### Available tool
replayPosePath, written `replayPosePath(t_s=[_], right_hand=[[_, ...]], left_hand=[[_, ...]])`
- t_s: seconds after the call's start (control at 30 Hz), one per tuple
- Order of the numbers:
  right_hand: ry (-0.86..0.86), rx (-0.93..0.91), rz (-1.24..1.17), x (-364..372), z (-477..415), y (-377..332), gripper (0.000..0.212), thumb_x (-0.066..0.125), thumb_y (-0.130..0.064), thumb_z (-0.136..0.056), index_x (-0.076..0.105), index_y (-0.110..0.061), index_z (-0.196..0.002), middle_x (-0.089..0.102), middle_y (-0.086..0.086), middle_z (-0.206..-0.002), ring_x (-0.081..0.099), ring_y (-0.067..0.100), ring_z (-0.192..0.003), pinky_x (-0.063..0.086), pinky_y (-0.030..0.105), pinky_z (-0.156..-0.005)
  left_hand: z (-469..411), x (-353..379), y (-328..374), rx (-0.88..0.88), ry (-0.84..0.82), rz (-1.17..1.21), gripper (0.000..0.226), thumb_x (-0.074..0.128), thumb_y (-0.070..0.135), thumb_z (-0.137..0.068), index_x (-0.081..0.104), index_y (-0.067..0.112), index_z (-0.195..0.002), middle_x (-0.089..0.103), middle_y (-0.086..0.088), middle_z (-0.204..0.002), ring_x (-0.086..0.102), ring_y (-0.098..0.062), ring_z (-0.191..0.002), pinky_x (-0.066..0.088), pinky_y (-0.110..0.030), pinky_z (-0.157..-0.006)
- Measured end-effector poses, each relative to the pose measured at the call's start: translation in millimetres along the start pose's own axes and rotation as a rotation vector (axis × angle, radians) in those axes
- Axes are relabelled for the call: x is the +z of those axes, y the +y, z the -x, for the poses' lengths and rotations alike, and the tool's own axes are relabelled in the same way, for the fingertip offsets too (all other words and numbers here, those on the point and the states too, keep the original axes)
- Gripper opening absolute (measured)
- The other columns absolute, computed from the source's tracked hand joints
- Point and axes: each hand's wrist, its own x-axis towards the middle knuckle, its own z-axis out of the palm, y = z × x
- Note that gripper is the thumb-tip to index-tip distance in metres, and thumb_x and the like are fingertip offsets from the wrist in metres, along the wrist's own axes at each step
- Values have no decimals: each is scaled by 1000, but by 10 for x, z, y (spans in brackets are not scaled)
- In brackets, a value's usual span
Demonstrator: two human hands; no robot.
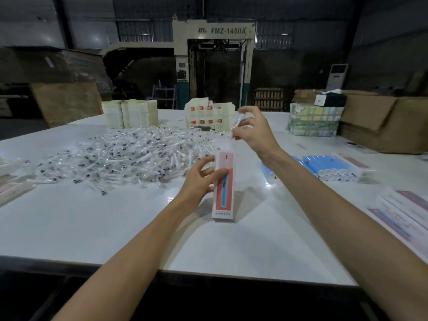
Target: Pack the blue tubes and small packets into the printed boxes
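Observation:
My left hand [201,179] grips a tall red-and-white printed box [224,193] that stands on end near the middle of the white table [92,223], its top end open. Above and beyond it, my right hand [253,128] pinches a small clear packet [238,122] in the air over the box. A wide heap of the same clear packets [120,156] covers the table to the left. Blue tubes [328,169] lie in a row on the right.
Flat printed boxes lie at the right edge [403,214] and the left edge [11,191]. Stacks of pale sheets [129,114], a stack of printed cards [208,117] and a wrapped bundle [313,120] stand along the far side. Cardboard boxes [382,121] sit far right.

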Motion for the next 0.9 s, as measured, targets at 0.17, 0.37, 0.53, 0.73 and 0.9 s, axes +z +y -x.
replayPosePath(t_s=[0.17, 0.37, 0.53, 0.73, 0.9], right_hand=[[-112, -83, 337, 60, 33, -26, 34, 64, -7, -97, 58, -22, -127, 68, 7, -96, 73, 20, -84, 62, 37, -76], [-199, -224, 573, 61, 61, 28, 26, 58, -11, -102, 56, -25, -124, 65, 6, -90, 66, 23, -84, 60, 41, -75], [-216, -193, 581, 20, 70, 76, 25, 66, -19, -95, 56, -28, -116, 69, -1, -84, 67, 16, -85, 56, 35, -74], [-272, -242, 555, -58, 145, 189, 14, 62, -22, -102, 75, -17, -102, 67, -10, -95, 60, 5, -91, 45, 22, -77], [-134, -179, 246, 3, 446, 420, 37, 61, -20, -105, 56, -22, -141, 58, -3, -126, 58, 6, -110, 45, 11, -84]], left_hand=[[16, 45, 18, 11, -13, 27, 66, 88, 37, -88, 56, 25, -144, 79, -6, -125, 76, -26, -114, 64, -40, -82], [30, 52, 27, 27, -22, 11, 55, 86, 35, -91, 60, 29, -139, 79, -6, -123, 76, -25, -113, 65, -39, -82], [45, 44, 36, 44, -2, -12, 58, 85, 37, -90, 59, 27, -140, 78, -7, -124, 75, -27, -116, 65, -46, -90], [39, 48, 37, 77, 26, -92, 50, 81, 36, -97, 59, 29, -141, 81, 2, -120, 77, -18, -112, 63, -27, -80], [58, 71, 50, 90, 53, -74, 56, 84, 37, -94, 56, 32, -143, 82, 2, -117, 79, -17, -108, 62, -23, -77]])
